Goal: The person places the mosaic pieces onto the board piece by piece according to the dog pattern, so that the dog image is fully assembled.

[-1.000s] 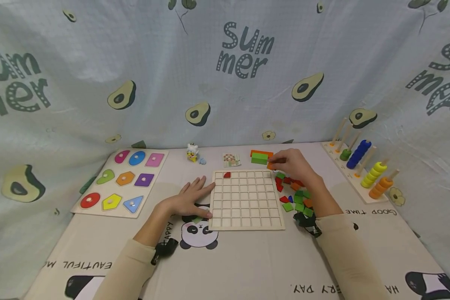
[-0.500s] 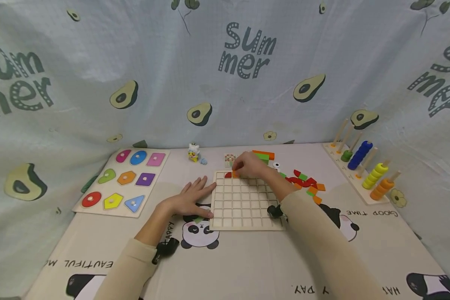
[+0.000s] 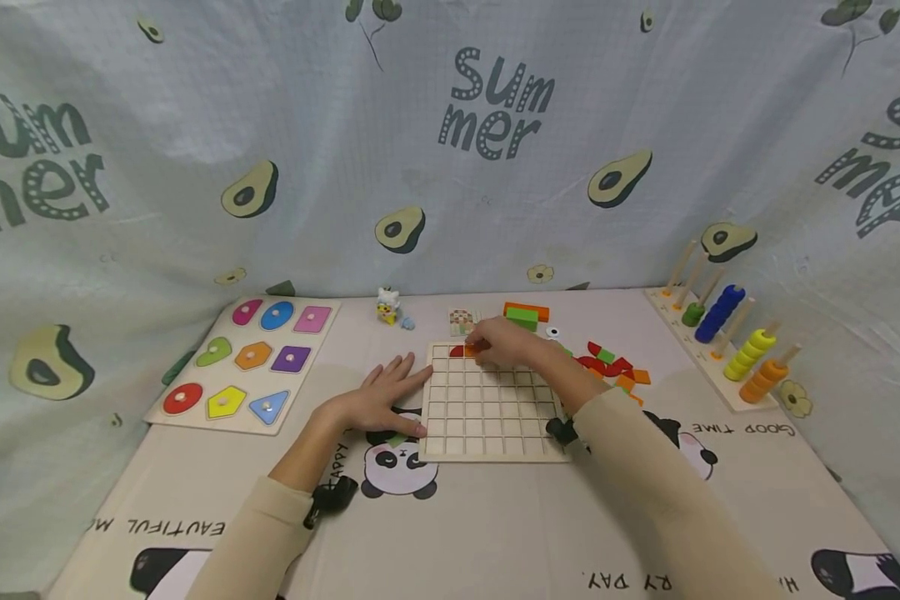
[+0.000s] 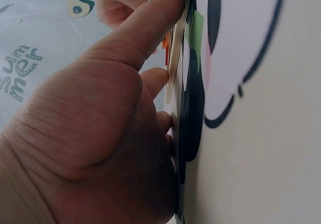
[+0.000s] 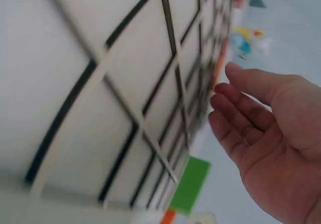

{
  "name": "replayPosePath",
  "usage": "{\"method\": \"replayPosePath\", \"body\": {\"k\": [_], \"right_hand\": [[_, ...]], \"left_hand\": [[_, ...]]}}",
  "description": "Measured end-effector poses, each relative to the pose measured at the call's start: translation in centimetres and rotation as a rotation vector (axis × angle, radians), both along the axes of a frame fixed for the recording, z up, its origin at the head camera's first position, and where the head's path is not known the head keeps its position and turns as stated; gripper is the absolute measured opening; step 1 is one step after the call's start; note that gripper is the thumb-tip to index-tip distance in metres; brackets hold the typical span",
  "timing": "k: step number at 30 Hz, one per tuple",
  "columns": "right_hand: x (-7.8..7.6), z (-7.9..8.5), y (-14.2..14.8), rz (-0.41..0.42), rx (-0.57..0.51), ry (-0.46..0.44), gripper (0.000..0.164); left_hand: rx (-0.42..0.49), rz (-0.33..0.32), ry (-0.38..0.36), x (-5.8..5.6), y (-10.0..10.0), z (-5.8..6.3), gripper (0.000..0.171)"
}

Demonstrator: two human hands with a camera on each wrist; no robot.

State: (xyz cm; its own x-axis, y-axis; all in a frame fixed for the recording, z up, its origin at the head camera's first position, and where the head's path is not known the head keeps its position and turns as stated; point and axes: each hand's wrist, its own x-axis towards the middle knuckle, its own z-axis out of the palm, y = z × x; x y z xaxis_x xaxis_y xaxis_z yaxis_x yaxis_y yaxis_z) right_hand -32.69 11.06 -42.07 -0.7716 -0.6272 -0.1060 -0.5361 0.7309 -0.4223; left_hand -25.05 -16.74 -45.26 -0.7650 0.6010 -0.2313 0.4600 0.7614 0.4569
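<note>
Board [image 3: 474,411]: red pc [image 3: 457,352] x1, orng pc [image 3: 471,352] x1 | L grip [image 3: 378,402] wide | R grip [image 3: 508,342] unclear

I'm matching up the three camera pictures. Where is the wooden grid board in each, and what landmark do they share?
Head: the wooden grid board lies flat just below centre.
Left wrist: the wooden grid board shows nearly edge-on, a thin strip top centre.
Right wrist: the wooden grid board fills the left side, close up.
Shared landmark: the right hand, near centre in head, at the top in left wrist, at right in right wrist.
</note>
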Motion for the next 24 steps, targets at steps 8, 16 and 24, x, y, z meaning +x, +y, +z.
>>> {"method": "replayPosePath", "body": {"k": [8,16,24], "right_hand": [[2.8,2.3,6.5,-0.083,-0.16,0.115,0.046],[3.6,1.7,13.0,-0.304,-0.126,0.034,0.034],[3.1,-0.6,14.4,-0.348,-0.052,-0.064,0.023]], "left_hand": [[-0.005,-0.007,0.012,-0.1,-0.1,-0.3,0.103],[-0.003,-0.007,0.003,-0.1,0.0,-0.3,0.103],[-0.011,-0.007,0.009,-0.2,0.0,-0.2,0.103]]}}
